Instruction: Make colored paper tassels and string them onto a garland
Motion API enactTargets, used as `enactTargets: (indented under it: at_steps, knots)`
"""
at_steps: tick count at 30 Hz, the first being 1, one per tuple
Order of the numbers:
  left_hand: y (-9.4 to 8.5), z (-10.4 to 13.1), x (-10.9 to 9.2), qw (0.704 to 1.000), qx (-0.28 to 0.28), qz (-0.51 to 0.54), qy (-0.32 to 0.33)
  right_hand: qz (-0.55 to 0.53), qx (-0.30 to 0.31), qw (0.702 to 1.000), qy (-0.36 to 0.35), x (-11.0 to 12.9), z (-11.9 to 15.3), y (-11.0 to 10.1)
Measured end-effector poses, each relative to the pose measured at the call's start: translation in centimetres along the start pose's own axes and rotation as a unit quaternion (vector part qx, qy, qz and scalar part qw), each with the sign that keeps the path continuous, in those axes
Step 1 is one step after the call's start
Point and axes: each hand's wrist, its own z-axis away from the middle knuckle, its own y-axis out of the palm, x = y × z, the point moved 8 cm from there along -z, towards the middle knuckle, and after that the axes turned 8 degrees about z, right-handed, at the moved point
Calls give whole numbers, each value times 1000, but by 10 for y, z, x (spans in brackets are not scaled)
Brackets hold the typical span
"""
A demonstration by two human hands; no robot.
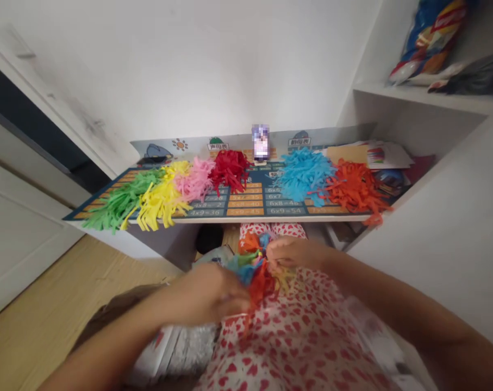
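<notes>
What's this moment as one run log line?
left hand: beside multicoloured strip bundle, blurred | right hand: at bundle, grip unclear | tabletop: green pile, yellow pile, pink pile, red pile, blue pile, orange pile

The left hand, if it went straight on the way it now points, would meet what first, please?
The left hand would probably meet the red-orange strips of the multicoloured bundle first; blur hides whether it touches them now.

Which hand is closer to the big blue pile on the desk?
Right. In the picture, the right hand is below the blue pile; the left hand is lower and farther left.
</notes>
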Motion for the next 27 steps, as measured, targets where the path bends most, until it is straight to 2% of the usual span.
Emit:
enactTargets:
  at_steps: [1,2,4,7,9,11,15,19,23,27]
  knots:
    - [-11,-6,0,1000,-10,25,7,27,44,999,2,4,2,8]
    - [-23,-14,3,998,-47,44,13,45,80,996,1,8,4,15]
    - [-29,-37,12,991,-86,99,29,63,115,991,-10,16,5,23]
    - [-8,-69,33,966,-95,240,25,60,60,995,-49,26,5,12]
    - [9,-79,45,941,-101,324,6,36,2,997,-64,27,9,-4]
    - [19,-82,53,925,-113,364,-15,-9,-41,997,-60,23,15,-17]
    - [13,-83,66,917,-148,366,-62,-62,-69,994,-63,20,24,-29]
    - [5,-93,69,915,-111,381,-78,-74,-97,990,-75,22,34,-36]
    - [-4,-102,55,954,-84,281,-65,-56,-98,990,-87,25,41,-38]
    - [-2,-109,32,987,-11,158,-42,-24,-108,986,-122,38,49,-41]
